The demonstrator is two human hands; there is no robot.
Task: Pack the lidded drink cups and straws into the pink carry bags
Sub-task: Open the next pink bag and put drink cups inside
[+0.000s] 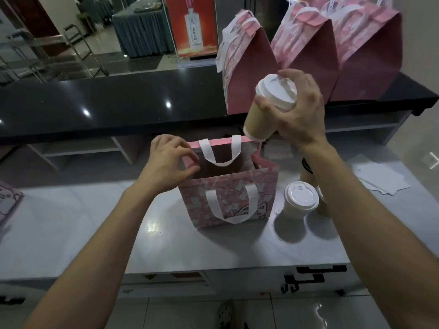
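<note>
While the left hand (169,160) pinches the left rim of an open pink carry bag (228,186) standing on a pale grey counter (166,245), the right hand (299,110) grips a tan, white-lidded drink cup (268,110) in the air above the bag's far right corner. Fingers and thumb curl around the cup just under its lid. The cup is tilted: its long axis runs from the lid, up and toward the right, down to its base, lower and to the left, with the base aimed roughly at the bag's mouth. If the cup goes down at this slant, its base could catch the bag's far rim or the white handle loop (219,153) hanging into the opening, and the lid might leak or pop; the light paper bag could also tip if the pinching hand lets go early. A second lidded cup (300,200) stands upright on the counter just right of the bag, with another partly hidden behind the right forearm. Three closed pink bags (308,58) sit on a dark raised ledge (107,103) behind. No straws can be made out.
</note>
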